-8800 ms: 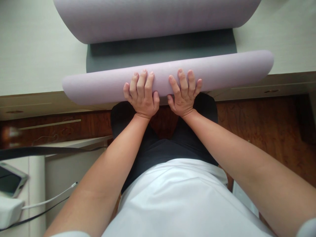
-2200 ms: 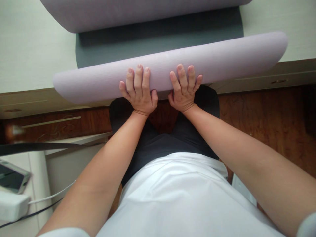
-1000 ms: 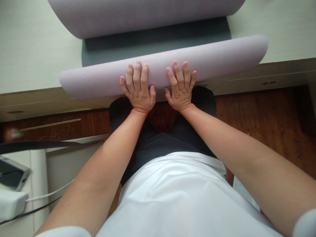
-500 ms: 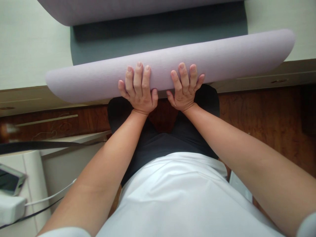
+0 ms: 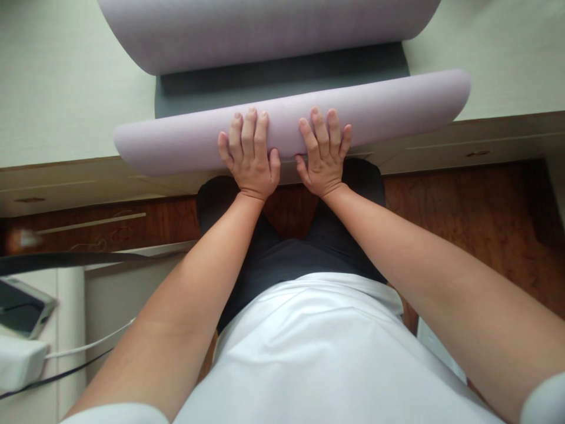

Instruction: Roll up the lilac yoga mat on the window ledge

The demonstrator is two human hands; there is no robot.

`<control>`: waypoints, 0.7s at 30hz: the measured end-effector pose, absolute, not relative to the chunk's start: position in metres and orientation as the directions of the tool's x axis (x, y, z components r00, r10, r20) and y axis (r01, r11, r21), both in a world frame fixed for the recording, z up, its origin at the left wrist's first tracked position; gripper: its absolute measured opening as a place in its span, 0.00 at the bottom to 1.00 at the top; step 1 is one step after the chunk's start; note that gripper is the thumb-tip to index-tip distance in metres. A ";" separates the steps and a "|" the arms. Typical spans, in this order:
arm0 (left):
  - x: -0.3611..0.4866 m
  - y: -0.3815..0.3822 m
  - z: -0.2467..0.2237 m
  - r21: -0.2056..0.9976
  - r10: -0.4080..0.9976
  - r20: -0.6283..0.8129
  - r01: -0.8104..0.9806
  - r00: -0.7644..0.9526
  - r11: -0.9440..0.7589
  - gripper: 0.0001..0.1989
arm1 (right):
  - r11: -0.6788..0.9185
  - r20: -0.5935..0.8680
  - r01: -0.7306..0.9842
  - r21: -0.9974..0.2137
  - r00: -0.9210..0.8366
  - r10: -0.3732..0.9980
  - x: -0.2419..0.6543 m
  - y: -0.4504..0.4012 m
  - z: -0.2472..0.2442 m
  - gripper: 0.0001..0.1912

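A mat, probably a yoga mat, has a lilac face and a dark grey-green face. Its near end curls into a lilac roll along the front edge of a pale surface. My left hand lies on this roll left of centre, fingers spread over the top and thumb toward the near side. Just to the right, my right hand rests on it the same way, fingers apart. Behind the roll shows a strip of the dark face. Beyond that is a larger lilac curve of the mat, cut off by the top of the view.
The pale surface extends to both sides, with a drawer front and handle below its edge. At lower left are a phone, a white charger block and cables. Reddish-brown wood floor lies below.
The larger lilac curve shows further down in the view, and the dark strip is narrower. The near roll appears shorter. Both hands stay on it, slightly closer together; the view has shifted a little.
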State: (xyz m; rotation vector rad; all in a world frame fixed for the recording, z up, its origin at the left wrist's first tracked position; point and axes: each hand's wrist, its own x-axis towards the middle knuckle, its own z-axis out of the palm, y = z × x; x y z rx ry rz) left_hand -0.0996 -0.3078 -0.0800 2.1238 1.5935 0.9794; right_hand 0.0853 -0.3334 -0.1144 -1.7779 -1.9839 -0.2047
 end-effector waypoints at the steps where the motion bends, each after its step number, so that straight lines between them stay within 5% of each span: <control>1: -0.099 -0.306 -0.081 0.608 0.928 0.338 0.718 0.153 -0.340 0.43 | 0.154 0.432 0.969 -0.192 -0.057 0.900 0.085 -0.334 -0.113 0.37; 11: -0.100 -0.315 -0.086 0.505 0.909 0.382 0.787 0.165 -0.355 0.39 | 0.176 0.431 0.967 -0.185 -0.081 0.899 0.086 -0.343 -0.115 0.37; 21: -0.099 -0.319 -0.088 0.588 0.950 0.290 0.762 0.116 -0.272 0.38 | 0.160 0.438 0.970 -0.183 -0.065 0.897 0.089 -0.341 -0.131 0.37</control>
